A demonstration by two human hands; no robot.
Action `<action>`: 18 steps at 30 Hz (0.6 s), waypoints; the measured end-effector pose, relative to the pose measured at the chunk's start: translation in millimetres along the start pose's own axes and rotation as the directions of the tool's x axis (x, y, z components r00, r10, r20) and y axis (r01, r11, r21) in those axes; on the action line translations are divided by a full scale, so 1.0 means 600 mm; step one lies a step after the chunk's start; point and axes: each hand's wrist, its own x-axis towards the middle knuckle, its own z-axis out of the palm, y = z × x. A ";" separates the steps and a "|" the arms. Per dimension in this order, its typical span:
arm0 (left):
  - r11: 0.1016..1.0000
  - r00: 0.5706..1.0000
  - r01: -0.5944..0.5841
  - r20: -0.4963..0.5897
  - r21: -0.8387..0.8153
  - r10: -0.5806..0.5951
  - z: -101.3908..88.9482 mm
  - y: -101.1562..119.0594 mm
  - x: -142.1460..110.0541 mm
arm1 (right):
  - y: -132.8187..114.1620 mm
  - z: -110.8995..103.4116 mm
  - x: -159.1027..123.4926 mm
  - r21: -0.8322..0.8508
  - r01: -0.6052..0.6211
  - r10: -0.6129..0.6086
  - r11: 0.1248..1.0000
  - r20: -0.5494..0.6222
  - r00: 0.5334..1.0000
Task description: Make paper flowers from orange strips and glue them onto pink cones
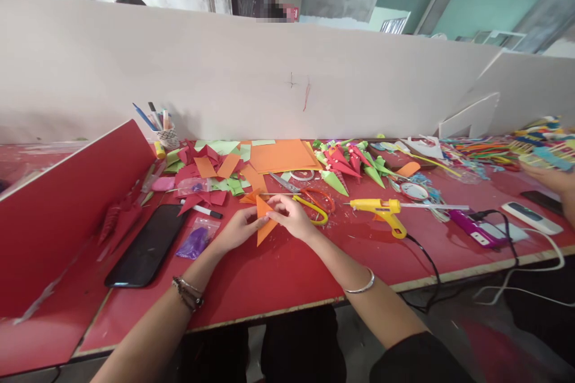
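Note:
Folded orange paper is held between my two hands, above the red tabletop near its front. My left hand pinches its left side, with the fingers closed. From the right, my right hand grips the paper's other side, thumb and fingers together. Just behind my hands lie scissors with orange and yellow handles. More orange folded paper touches the area behind my left fingers. A stack of orange sheets lies farther back.
A yellow glue gun with its cord lies right of my hands. Left are a black phone and a bag of purple material. Red and green paper cones are piled behind. Another person's hand shows at far right.

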 end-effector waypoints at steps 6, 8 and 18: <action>0.995 0.999 0.036 0.009 -0.096 -0.035 -0.002 -0.003 0.003 | 0.003 0.002 0.001 0.031 -0.055 0.054 0.998 0.044 0.998; 0.996 0.998 0.053 -0.014 -0.070 -0.054 -0.003 -0.006 0.004 | 0.001 0.003 0.000 -0.005 -0.031 0.031 0.999 0.023 0.999; 0.976 0.952 0.172 -0.234 -0.132 -0.199 -0.012 -0.008 0.006 | -0.012 -0.004 -0.002 -0.258 0.257 -0.260 0.931 0.020 0.965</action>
